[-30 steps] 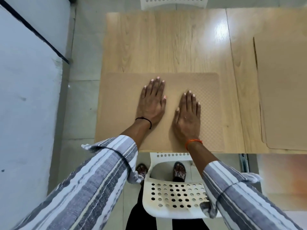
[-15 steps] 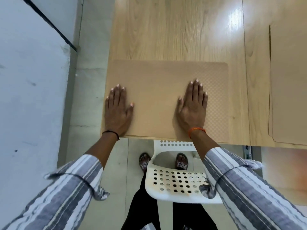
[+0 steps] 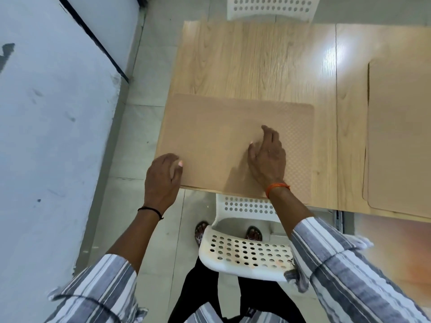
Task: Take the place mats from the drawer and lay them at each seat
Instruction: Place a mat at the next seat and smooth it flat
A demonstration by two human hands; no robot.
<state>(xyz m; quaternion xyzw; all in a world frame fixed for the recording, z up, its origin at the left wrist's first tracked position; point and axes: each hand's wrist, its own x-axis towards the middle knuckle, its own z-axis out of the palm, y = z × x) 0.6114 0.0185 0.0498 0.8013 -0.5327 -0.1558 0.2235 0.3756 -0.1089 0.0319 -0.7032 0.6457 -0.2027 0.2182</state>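
A tan place mat (image 3: pixel 217 134) lies flat at the near-left end of the wooden table (image 3: pixel 256 61), its near edge along the table's edge. My left hand (image 3: pixel 162 179) sits on the mat's near-left corner with fingers curled under and the thumb tip on the mat; whether it pinches the corner is hidden. My right hand (image 3: pixel 268 157) is arched over the mat's right half with bent fingers, holding nothing. More tan mats (image 3: pixel 401 136) lie stacked on the table at the right edge of view.
A white perforated chair (image 3: pixel 247 257) stands between me and the table, tucked under its near edge. Another white chair (image 3: pixel 272 8) is at the far side. A pale wall (image 3: pixel 46 136) runs along the left. A metal drawer rail (image 3: pixel 338 220) shows under the table at right.
Both palms were flat on the mat. The left hand slid left to the near-left corner. Now both hands are arched with curled fingers, and the view has pulled back.
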